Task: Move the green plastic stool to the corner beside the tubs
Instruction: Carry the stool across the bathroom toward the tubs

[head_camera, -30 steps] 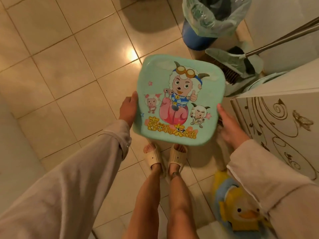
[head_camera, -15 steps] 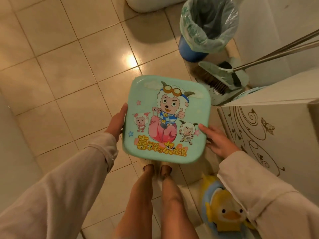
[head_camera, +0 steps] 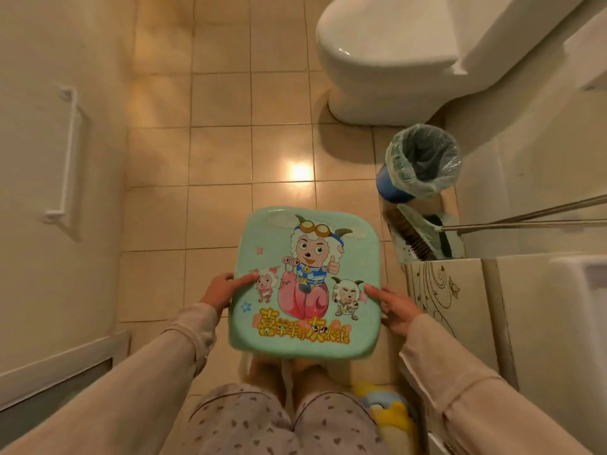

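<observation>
Both hands are still on the green plastic stool [head_camera: 307,284], left hand [head_camera: 220,290] and right hand [head_camera: 395,307] with fingers grasping its near side edges, held up over the feet. The view's swung up since a second ago, so the bin [head_camera: 418,162] and toilet [head_camera: 394,57] now show beyond. No tubs visible yet, so it's still mid-carry.

Green plastic stool [head_camera: 308,284], held seat-up in front of you, above the tiled floor

You see its pale green, rounded-square seat from above, printed with a goggled cartoon sheep, two smaller sheep, a pink snail and yellow lettering along the near edge; the seat tilts slightly toward you; its legs are hidden beneath; your left hand [head_camera: 220,290] grips its left edge, your right hand [head_camera: 395,307] its right.
</observation>
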Demonstrator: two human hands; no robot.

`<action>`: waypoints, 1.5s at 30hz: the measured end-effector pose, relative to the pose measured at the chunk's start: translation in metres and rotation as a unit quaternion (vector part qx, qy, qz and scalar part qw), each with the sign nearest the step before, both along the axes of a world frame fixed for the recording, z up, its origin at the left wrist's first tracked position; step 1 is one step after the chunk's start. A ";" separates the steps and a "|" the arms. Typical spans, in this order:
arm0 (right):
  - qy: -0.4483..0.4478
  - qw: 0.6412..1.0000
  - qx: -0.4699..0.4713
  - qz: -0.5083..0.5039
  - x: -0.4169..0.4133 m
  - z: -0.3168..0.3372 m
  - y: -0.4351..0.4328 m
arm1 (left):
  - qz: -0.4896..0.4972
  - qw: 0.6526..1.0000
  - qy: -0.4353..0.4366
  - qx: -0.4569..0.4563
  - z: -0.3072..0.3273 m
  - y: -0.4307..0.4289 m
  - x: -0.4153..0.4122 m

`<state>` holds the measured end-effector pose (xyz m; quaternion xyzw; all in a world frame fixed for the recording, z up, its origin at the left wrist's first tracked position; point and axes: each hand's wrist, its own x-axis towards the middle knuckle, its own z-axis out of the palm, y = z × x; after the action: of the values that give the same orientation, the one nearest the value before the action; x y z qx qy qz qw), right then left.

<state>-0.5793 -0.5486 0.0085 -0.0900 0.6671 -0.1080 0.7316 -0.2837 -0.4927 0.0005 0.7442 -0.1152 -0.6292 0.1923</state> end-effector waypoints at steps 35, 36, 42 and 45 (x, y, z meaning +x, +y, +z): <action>0.033 0.979 -0.154 0.129 0.229 0.071 -0.271 | 0.078 0.991 0.017 -0.105 0.057 -0.208 0.216; 0.034 0.978 -0.159 0.130 0.232 0.074 -0.279 | 0.077 0.991 0.018 -0.108 0.059 -0.217 0.220; 0.027 0.977 -0.155 0.140 0.243 0.080 -0.323 | 0.043 0.992 0.019 -0.117 0.064 -0.275 0.242; 0.023 0.977 -0.150 0.149 0.247 0.075 -0.356 | 0.038 0.992 0.010 -0.123 0.061 -0.311 0.252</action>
<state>-0.3321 -0.9051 0.0831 -0.2999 0.6390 -0.0946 0.7020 -0.0316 -0.8034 0.0617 0.7127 -0.1611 -0.6096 0.3074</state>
